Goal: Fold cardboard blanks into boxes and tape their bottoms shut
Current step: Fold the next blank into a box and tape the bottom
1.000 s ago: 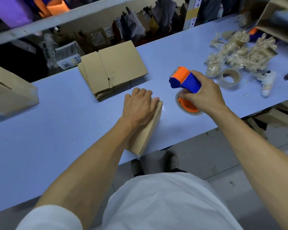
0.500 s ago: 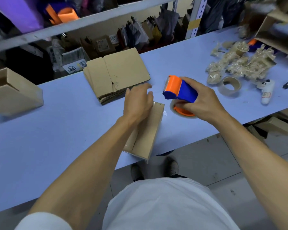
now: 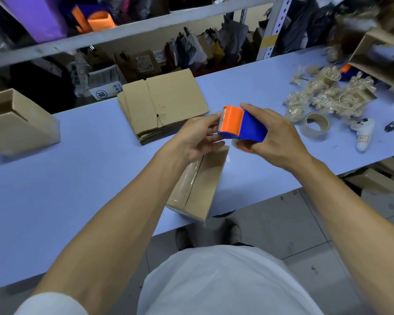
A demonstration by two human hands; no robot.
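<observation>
1. While both hands are busy above it, the box [image 3: 198,185] sits unheld at the table's [image 3: 77,178] 6 o'clock edge, one corner overhanging; a knock from a forearm could tip it to the floor.
2. Tape strip on its seam looks laid but maybe not pressed flat (glare, can't confirm); a loose end would let the bottom open.
3. Right hand [image 3: 275,137] is clenched round the tape dispenser [image 3: 241,126], held in the air above the box's far end.
4. Left hand [image 3: 198,137] fingertips pinch at the serrated blade at its 9 o'clock end: cut risk, or tape sticking back on the roll.
5. Blank stack [image 3: 164,105] at 12 o'clock, untouched.
</observation>
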